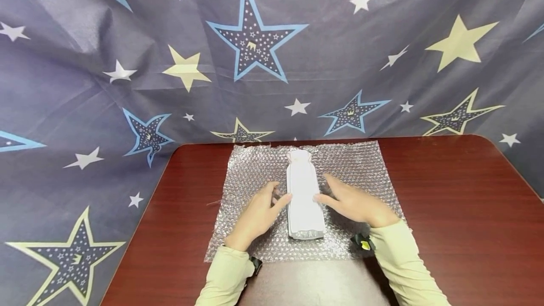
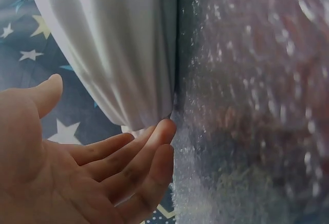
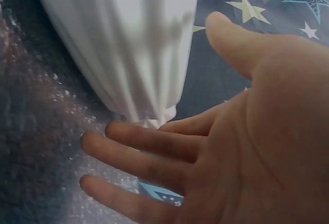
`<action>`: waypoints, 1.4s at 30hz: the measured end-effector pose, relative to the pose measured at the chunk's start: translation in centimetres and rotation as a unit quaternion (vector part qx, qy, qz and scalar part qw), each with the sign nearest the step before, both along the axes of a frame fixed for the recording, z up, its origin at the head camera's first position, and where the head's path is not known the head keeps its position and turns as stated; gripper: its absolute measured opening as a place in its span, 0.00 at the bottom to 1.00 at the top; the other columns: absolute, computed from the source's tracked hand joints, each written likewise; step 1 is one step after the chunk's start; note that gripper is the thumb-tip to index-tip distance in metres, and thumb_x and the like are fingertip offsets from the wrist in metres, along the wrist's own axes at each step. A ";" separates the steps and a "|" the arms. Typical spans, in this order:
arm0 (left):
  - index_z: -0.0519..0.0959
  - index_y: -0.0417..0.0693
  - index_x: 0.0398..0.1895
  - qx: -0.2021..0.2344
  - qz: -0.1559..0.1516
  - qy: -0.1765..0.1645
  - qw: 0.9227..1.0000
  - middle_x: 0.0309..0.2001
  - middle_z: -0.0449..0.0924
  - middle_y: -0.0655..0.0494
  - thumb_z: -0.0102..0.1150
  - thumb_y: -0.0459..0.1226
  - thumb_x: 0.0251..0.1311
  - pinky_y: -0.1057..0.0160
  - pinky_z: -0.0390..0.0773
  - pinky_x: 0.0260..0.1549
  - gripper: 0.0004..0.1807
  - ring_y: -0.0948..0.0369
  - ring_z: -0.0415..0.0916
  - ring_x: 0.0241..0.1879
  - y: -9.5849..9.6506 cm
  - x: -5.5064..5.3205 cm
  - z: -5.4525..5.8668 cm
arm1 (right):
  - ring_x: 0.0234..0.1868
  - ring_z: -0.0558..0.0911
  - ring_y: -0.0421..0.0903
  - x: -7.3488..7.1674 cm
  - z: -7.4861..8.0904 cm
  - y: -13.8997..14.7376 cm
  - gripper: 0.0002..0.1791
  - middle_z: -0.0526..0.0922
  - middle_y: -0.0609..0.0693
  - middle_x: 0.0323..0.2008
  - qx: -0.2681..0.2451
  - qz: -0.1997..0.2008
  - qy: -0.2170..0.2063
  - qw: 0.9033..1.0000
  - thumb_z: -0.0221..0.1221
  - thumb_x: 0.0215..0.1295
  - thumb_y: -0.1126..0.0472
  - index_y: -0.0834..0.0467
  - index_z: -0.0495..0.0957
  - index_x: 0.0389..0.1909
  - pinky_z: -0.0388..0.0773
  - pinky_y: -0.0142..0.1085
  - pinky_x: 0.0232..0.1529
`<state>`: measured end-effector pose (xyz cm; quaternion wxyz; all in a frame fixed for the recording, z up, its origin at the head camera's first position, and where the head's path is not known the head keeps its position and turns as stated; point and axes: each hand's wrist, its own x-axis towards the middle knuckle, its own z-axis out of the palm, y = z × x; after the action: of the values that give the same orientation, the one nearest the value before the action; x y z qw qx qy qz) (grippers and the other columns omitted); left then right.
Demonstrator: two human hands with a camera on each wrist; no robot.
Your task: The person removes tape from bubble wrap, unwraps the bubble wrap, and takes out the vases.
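Observation:
A white fluted vase [image 1: 302, 192] lies lengthwise on a sheet of bubble wrap [image 1: 250, 174], its narrow neck pointing to the far side. On its left side is my left hand [image 1: 259, 211], fingers spread and thumb near the vase's edge. My right hand [image 1: 357, 204] is on the other side, its thumb also close to the edge. In the left wrist view the fingers [image 2: 149, 167] are loosely extended and the palm faces the ribbed wall. The right wrist view shows extended fingers [image 3: 139, 165] beside the vase. Neither hand grips it; light contact is hard to tell.
The bubble wrap covers the middle of a dark red wooden table [image 1: 459, 202]. Behind it hangs a grey-blue curtain [image 1: 323, 60] with stars. Black wrist straps [image 1: 363, 242] sit at both cuffs.

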<state>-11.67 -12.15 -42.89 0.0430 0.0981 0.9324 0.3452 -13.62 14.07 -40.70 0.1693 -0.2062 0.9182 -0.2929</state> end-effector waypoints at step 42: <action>0.71 0.43 0.66 0.117 -0.031 -0.096 0.988 0.44 0.84 0.53 0.49 0.60 0.69 0.55 0.79 0.48 0.35 0.62 0.81 0.41 1.6 -0.1 -0.9 | 0.71 0.66 0.55 -0.4 -2.6 -2.1 0.40 0.64 0.59 0.71 -0.118 0.021 0.010 0.993 0.44 0.75 0.36 0.58 0.52 0.76 0.63 0.53 0.70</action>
<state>-11.73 -10.51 -43.80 0.1317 0.0978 0.8737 0.4581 -14.03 11.97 -43.33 0.1405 -0.2470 0.8745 -0.3930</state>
